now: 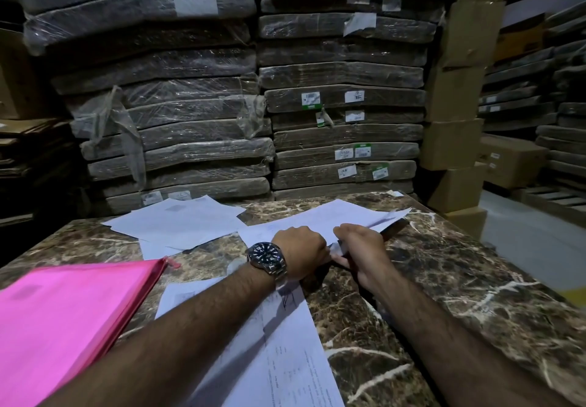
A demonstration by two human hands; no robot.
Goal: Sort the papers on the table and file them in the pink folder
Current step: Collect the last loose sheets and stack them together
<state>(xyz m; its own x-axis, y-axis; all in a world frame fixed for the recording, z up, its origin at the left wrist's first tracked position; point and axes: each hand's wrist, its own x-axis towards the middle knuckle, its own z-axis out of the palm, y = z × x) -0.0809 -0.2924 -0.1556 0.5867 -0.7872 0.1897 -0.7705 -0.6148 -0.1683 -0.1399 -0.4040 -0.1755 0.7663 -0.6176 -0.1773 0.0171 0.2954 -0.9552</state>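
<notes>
Together, left hand (299, 253) and right hand (364, 251) pinch a thin white sheet (333, 218) over the veined marble table (459, 280).

The left grip (301, 253) shows only its back, so its fingers and whatever they touch are hidden. The right grip (361, 253) pinches the far sheet (333, 219) and covers that sheet's near corner. The pink folder (69, 318) runs off the left and bottom edges, and a patch on its cover is blurred. The left forearm (196, 321) hides part of the near sheet (285, 359), whose print is too small to read. Labels on the wrapped bundles (196, 150) beyond the counter (444, 280) are illegible.
</notes>
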